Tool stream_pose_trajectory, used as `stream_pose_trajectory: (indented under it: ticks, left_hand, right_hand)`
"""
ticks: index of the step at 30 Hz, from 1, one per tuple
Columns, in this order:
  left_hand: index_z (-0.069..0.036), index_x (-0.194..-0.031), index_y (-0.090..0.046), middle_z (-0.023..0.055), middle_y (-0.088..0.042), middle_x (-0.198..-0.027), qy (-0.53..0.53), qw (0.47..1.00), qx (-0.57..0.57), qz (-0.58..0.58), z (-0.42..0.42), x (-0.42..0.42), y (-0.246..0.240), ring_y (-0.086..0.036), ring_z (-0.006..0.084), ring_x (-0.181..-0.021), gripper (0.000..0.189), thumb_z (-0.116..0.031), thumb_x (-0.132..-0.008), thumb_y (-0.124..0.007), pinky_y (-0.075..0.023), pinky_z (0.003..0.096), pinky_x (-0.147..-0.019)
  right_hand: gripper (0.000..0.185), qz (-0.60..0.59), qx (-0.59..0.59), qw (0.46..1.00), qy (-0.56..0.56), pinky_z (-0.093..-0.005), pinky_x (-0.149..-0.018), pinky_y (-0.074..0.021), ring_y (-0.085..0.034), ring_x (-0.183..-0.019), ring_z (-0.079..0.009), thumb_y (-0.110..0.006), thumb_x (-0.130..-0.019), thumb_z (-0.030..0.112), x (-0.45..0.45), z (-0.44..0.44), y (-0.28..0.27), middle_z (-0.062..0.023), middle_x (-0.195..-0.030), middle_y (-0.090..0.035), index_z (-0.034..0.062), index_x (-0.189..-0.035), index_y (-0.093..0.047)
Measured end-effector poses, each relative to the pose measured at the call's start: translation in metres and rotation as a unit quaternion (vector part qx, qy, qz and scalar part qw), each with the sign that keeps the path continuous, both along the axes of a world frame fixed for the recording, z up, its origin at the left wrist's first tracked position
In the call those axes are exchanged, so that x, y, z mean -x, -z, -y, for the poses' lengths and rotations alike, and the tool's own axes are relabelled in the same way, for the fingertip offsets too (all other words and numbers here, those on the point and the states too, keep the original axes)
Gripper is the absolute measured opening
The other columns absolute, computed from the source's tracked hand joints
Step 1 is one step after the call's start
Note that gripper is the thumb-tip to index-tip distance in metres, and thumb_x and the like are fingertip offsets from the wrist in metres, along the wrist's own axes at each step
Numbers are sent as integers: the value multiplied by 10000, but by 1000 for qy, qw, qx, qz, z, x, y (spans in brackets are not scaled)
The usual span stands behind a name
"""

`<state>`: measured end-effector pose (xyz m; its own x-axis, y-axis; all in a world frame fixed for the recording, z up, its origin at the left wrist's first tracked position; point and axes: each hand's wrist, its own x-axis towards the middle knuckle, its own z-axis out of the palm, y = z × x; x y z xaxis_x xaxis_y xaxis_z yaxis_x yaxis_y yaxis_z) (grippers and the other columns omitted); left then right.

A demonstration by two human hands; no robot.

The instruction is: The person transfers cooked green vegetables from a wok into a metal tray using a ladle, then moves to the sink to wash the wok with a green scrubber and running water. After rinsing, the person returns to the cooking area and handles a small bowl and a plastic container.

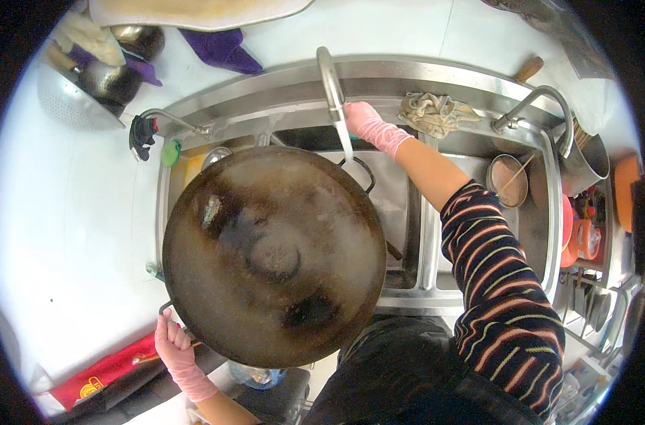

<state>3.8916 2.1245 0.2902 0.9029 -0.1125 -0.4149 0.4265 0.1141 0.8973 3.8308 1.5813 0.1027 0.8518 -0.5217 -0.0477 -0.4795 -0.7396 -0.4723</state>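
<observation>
A large, browned metal wok (pixel 274 212) covers the left and part of the middle basin of a stainless steel sink. My left hand (pixel 174 340), in a pink glove, is closed around its near-left loop handle (pixel 165 307). The opposite loop handle (pixel 373 178) juts over the middle basin. At the back of the sink, my pink-gloved right hand (pixel 366 123) grips the middle faucet (pixel 329 79) beside its spout; the spout hides its fingertips. A stream of water (pixel 344 141) falls from the spout close to the wok's far rim.
A crumpled rag (pixel 434 114) lies on the sink ledge. Side faucets (pixel 546 93) flank the basins. The right basin holds a metal bowl (pixel 507 180) with a stick in it. A perforated colander (pixel 75 101) stands at far left, and a metal pot (pixel 593 164) at right.
</observation>
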Motion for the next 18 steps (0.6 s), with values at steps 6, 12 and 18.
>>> stream_pose_trajectory:
  ticks: [6,12,18]
  left_hand:
    - [-7,-974,-525,-82,-176,-479,23,999,31,-14,-1,1,3,-141,30,-352,253,-207,-895,-393,-102,194,-290]
    - [-4,-947,-524,-84,-187,-470,19,999,45,-14,-7,1,6,-136,32,-344,244,-209,-892,-404,-113,196,-293]
    - [25,-1014,-496,-79,-218,-505,23,999,-33,35,25,-8,-17,-187,26,-374,255,-173,-884,-402,-124,189,-316]
  right_hand:
    - [308,129,-113,985,27,-369,-764,-437,-563,-834,-303,-565,-731,348,28,-3,13,-157,-855,-595,76,-872,-603]
    - [442,2,-279,958,60,-361,-827,-401,-528,-942,-314,-438,-810,424,70,-41,47,-171,-989,-571,39,-979,-576]
    - [446,-60,-175,979,79,-350,-734,-435,-562,-796,-284,-386,-844,387,84,-55,63,-190,-874,-593,-7,-879,-591]
